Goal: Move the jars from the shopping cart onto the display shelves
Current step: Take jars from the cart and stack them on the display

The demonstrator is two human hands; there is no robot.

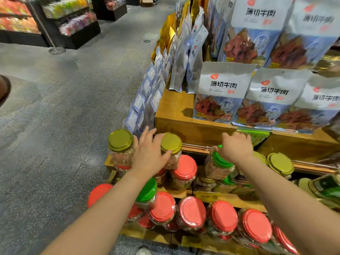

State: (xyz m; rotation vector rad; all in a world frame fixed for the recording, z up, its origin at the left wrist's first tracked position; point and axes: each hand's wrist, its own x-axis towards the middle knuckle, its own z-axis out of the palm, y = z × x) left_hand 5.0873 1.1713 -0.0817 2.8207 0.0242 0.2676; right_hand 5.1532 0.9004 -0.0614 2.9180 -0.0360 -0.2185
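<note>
Head view: pouches read "薄切牛肉". Left hand spread against upright gold-lidded jar at shelf's left corner; right hand clasps tilted green-lidded jar.

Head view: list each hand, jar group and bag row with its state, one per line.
Left hand: fingers spread against a gold-lidded jar, lid on.
Right hand: closed over a tilted green-lidded jar.
Far-left gold-lidded jar: upright, lidded, untouched.
Red-lidded jars: lidded, on the lower shelves.
Beef bags: sealed, standing on the wooden shelf.
</note>
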